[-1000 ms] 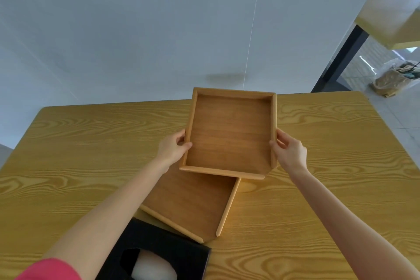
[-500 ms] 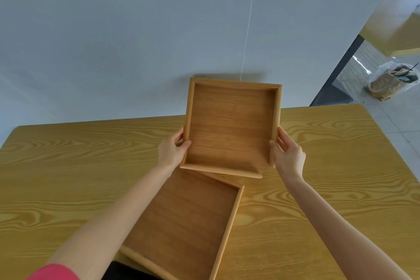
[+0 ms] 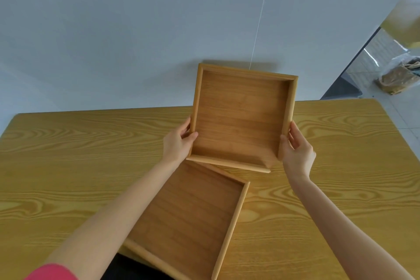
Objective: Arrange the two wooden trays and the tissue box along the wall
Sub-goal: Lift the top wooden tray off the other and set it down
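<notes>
As before, hands raise tray higher.

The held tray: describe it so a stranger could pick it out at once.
Start at the wooden table against the grey wall. Two wooden trays are there; the held tray is the farther one, nearest the wall. Unlike the second tray lying nearer the person, it is gripped on both sides by the left hand and right hand.

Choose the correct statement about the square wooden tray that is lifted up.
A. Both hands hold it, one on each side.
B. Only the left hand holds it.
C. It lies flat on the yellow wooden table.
A: the left hand and right hand grip opposite sides of the lifted square wooden tray.
</notes>
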`<state>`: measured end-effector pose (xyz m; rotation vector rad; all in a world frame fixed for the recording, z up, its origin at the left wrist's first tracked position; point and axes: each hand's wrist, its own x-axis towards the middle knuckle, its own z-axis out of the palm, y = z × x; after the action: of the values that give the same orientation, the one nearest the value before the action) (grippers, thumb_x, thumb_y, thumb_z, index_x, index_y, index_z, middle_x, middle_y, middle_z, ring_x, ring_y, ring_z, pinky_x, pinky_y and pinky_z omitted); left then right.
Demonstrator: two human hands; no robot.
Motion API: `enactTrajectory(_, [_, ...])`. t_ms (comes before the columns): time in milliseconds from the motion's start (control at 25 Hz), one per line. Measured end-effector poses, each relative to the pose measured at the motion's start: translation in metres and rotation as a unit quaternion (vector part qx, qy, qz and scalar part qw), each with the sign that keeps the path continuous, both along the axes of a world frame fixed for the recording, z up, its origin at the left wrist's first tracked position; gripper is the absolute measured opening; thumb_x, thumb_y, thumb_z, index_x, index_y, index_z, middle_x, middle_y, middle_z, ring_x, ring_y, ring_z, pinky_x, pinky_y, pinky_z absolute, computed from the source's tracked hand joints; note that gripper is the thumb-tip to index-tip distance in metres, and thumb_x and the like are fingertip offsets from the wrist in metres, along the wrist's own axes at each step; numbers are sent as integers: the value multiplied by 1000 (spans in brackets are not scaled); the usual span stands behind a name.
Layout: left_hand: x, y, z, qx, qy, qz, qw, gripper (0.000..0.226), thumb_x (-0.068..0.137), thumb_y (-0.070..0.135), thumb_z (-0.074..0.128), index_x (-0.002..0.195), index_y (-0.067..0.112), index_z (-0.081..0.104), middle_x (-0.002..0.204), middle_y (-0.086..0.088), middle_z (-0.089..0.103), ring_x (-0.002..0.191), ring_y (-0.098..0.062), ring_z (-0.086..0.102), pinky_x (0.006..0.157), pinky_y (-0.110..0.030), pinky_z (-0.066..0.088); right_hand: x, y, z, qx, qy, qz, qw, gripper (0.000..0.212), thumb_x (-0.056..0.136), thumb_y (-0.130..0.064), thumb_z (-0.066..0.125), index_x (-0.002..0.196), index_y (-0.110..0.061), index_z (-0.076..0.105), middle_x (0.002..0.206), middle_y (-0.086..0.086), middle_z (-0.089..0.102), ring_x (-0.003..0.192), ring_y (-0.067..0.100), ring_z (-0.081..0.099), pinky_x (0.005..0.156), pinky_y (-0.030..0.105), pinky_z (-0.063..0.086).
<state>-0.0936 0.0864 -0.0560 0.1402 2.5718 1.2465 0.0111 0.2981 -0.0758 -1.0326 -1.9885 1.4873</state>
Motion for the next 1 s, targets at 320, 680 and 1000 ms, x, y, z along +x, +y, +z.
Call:
enactTrajectory(320, [1, 17, -7, 8, -9, -28, 1000, 55, 87, 12, 56, 138, 12, 34, 142, -8, 45, 128, -21, 46, 109, -33, 32, 11, 7, -11, -15, -12, -35, 999, 45, 88, -2, 53, 130, -15, 47, 131, 3, 57, 120, 16, 53, 97, 22, 40])
enactTrajectory(680, [2, 8, -9, -25, -3, -25, 999, 53, 89, 11, 52, 138, 13, 33, 143, -9, 44, 128, -22, 45, 109, -32, 31, 15, -5, -20, -21, -43, -13, 999, 46, 88, -2, 54, 131, -14, 45, 132, 3, 55, 121, 17, 53, 98, 24, 40])
enactTrajectory(1000, [0, -14, -9, -56, -8, -11, 998, 52, 90, 9, 50, 139, 12, 31, 142, -11, 44, 130, -23, 43, 109, -32, 31, 9, -23, -21, -24, -71, 33, 997, 47, 89, -2, 52, 133, -12, 43, 134, 6, 54, 122, 18, 51, 99, 23, 37])
